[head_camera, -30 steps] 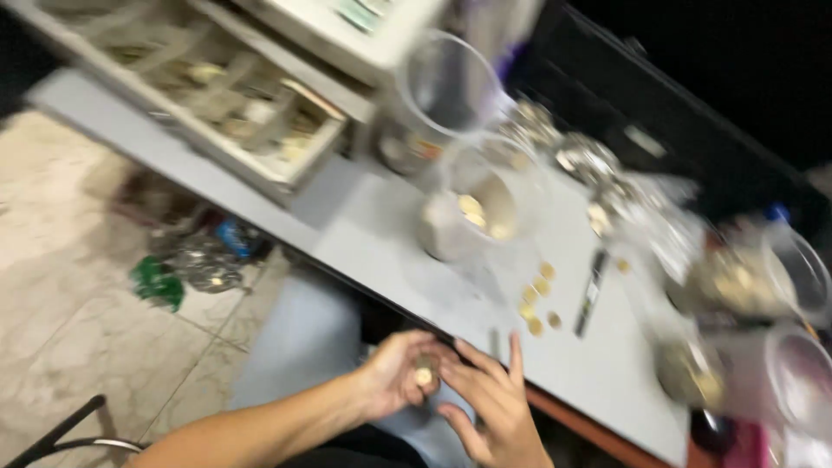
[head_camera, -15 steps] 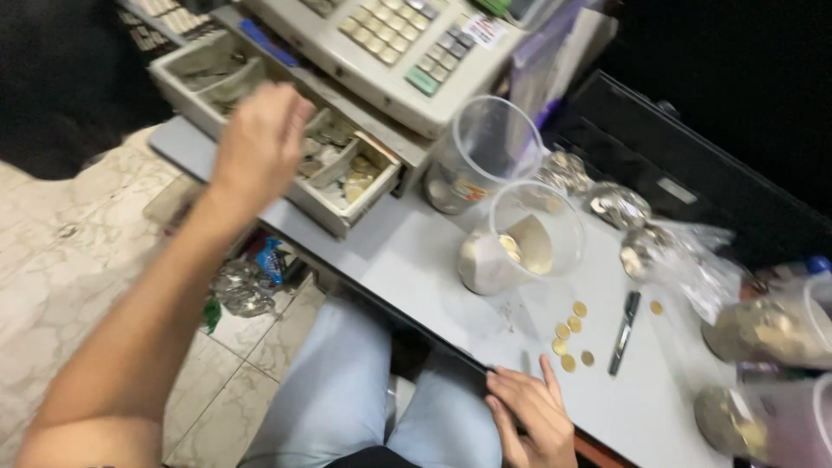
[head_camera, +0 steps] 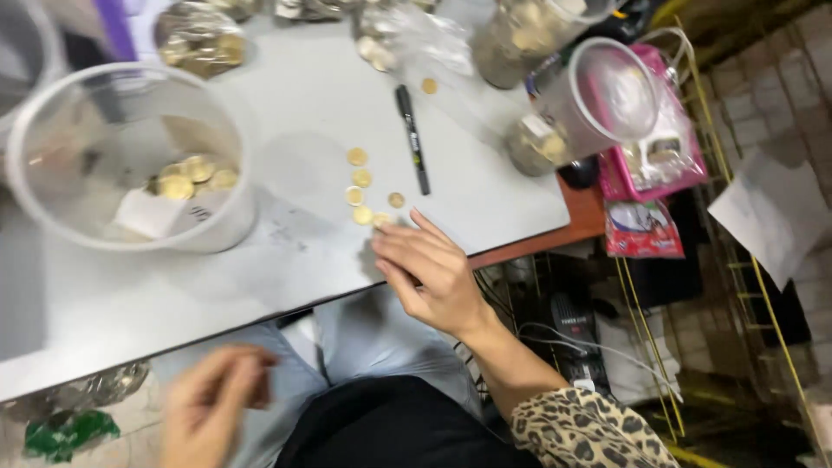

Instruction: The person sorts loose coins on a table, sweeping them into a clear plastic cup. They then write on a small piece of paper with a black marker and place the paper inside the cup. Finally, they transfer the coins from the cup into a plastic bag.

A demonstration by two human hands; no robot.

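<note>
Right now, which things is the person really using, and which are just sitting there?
Being used: right hand, loose gold coins, clear tub with coins inside.
Just sitting there: black marker, pink bag, bags of coins. The left hand is blurred.

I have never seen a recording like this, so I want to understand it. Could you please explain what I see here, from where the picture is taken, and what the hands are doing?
There is no machine here. A person wears a camera on the head, so the one picture looks down over their own lap and two bare hands.

The right hand rests on the edge of a grey table, its fingertips at a small group of gold coins. The left hand is low, over the lap, and blurred; I cannot tell if it holds anything.

On the table lie a black pen, a clear round tub with some coins inside, and further clear containers and bags of coins at the back. To the right, a pink packet hangs beside the table.
</note>
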